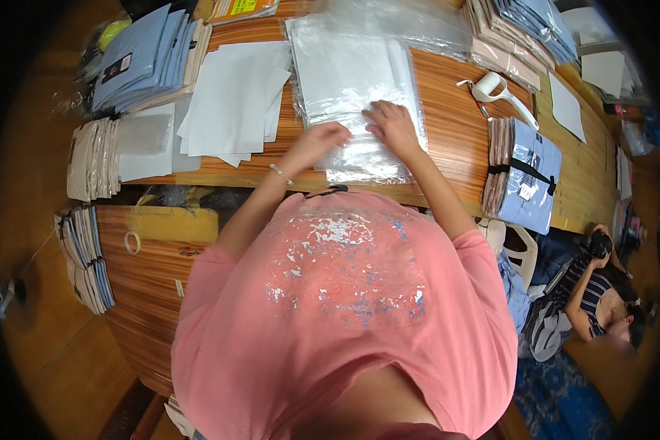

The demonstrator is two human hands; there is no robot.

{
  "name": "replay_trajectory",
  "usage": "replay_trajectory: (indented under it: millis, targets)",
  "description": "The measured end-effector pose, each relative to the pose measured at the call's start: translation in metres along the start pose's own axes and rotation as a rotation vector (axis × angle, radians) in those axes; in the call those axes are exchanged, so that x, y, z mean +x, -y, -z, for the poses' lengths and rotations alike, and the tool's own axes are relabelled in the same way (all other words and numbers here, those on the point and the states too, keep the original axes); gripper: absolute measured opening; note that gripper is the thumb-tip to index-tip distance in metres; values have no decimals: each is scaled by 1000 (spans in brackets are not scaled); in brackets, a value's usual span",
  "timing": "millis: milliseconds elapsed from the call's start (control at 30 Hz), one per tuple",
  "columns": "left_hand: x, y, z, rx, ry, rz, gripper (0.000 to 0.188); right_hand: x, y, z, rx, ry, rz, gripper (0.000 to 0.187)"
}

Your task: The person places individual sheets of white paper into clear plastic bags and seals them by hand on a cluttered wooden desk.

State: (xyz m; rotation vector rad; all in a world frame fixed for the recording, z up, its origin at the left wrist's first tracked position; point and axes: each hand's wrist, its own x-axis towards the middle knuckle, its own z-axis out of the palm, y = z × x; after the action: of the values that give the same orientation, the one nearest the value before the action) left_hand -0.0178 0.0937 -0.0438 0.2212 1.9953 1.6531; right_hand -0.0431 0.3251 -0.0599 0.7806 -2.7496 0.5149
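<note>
A pile of clear plastic bags (345,66), shiny and see-through with pale sheets showing in them, lies on the wooden table in front of me. At its near left side is my left hand (320,144), with fingers curled together above the film; whatever they hold is hidden. My right hand (394,130) rests on the near right part of the pile, its fingers apart and lying on the plastic. Close by on the left, a loose stack of white paper sheets (235,95) fans out.
Packed blue shirts (136,62) and beige packs (94,160) stand at the left. Right of the pile sit a white tape dispenser (500,95) and a strapped shirt bundle (524,172). More packs (510,44) fill the far right corner. Another person (601,293) sits at lower right.
</note>
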Motion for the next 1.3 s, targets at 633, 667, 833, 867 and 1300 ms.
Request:
replay_trajectory:
  millis: [633,667,833,867,1300]
  targets:
    - [-74,8,5,-591,-685,-35,42,47,126,-14,841,299,-277,23]
    - [-75,12,7,-635,-681,62,41,46,126,-19,876,340,-251,23]
    - [-74,92,20,511,-854,-47,48,59,93,-15,897,511,-180,26]
    - [-75,86,19,296,-823,-10,46,62,67,-18,792,313,-182,26]
    - [-90,28,18,813,-967,10,20,60,-64,-17,185,264,-606,28]
